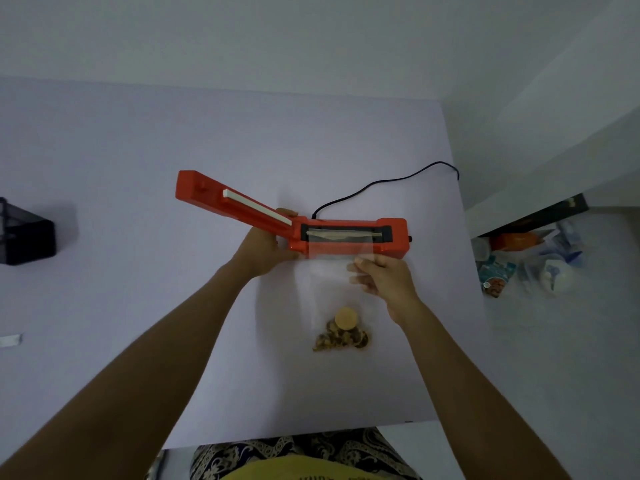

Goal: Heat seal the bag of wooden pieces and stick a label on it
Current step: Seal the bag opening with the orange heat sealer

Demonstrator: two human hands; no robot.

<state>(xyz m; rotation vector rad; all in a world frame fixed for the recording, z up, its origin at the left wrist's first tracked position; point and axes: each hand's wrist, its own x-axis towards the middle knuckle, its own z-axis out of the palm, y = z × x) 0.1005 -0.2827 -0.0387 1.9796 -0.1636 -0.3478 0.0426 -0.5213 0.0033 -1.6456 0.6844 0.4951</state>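
An orange heat sealer [391,237] sits mid-table with its lid arm [221,199] raised to the left. A clear plastic bag [332,282] lies with its open top across the sealing strip; wooden pieces [343,332] are heaped at its lower end. My left hand [266,244] grips the raised arm near the hinge. My right hand [381,278] pinches the bag's right edge just below the sealer.
A black power cord [388,183] runs from the sealer to the table's right edge. A black box [26,237] stands at the far left, and a small white strip [10,340] lies at the left edge. Clutter [526,265] sits on the floor to the right.
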